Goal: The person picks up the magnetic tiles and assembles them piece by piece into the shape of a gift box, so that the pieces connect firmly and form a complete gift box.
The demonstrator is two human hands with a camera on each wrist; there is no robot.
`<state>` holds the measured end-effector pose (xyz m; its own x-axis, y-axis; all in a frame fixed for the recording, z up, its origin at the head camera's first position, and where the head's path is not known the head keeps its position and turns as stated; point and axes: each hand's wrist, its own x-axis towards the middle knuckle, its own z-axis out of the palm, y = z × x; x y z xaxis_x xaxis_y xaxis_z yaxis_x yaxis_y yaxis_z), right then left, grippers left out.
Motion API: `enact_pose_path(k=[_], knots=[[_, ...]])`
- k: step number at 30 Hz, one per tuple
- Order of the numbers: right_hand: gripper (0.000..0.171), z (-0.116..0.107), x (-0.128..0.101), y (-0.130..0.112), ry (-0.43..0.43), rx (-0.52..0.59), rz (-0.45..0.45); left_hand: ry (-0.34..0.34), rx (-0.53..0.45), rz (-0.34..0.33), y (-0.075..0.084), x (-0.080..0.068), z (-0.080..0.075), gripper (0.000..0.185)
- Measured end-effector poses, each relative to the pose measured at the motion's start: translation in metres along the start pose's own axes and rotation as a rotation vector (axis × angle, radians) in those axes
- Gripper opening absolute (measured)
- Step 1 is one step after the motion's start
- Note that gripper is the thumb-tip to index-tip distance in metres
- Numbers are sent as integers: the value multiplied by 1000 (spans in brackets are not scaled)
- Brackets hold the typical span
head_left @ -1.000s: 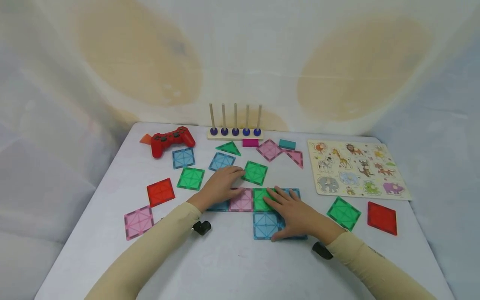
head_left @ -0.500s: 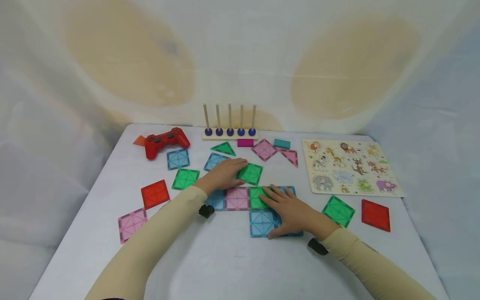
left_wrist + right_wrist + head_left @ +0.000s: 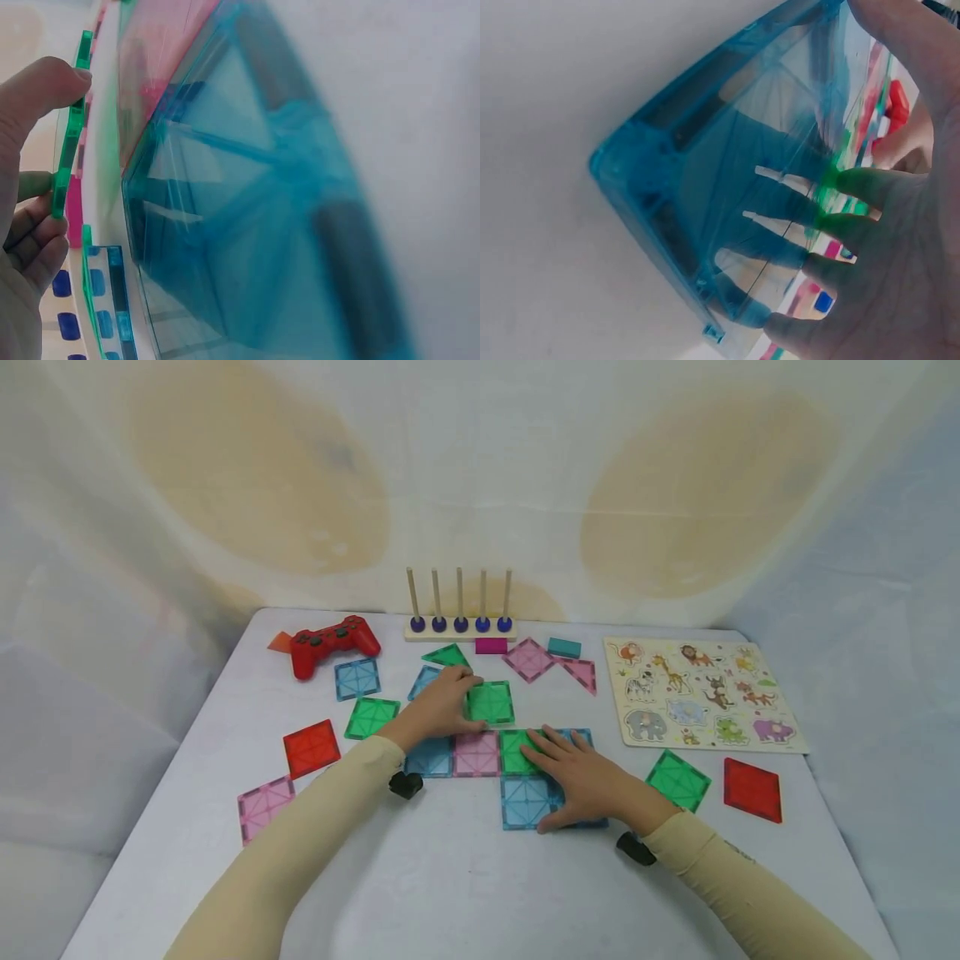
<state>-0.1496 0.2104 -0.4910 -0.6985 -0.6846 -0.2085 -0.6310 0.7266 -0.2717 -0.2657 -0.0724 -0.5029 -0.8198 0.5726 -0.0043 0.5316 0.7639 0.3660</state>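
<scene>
My left hand pinches the left edge of a green square tile just behind a flat row of tiles: blue, pink and green. In the left wrist view the thumb and the fingers below it pinch that green tile's edge, lifted slightly off the table beside a blue tile. My right hand lies flat with straight fingers on the right end of the row and on a blue tile in front of it. Its palm presses a blue tile.
On the white table lie a red game controller, a wooden peg rack and an animal puzzle board. Loose tiles lie around: red, pink, green, green, red.
My left hand has slid the green square tile to the left and turned it square with the row. The right hand has stayed flat on the tiles.
</scene>
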Motion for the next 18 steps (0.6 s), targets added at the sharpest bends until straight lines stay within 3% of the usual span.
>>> enact_pose_path(k=[5, 10, 18], knots=[[116, 0, 2, 8, 7, 12, -4, 32, -50, 46, 4, -20, -3, 81], [117, -2, 3, 15, 10, 21, -15, 20, -96, 105, 12, -48, -2, 79], [117, -4, 4, 23, 13, 39, -10, 5, -74, 134, 14, -73, 11, 78]])
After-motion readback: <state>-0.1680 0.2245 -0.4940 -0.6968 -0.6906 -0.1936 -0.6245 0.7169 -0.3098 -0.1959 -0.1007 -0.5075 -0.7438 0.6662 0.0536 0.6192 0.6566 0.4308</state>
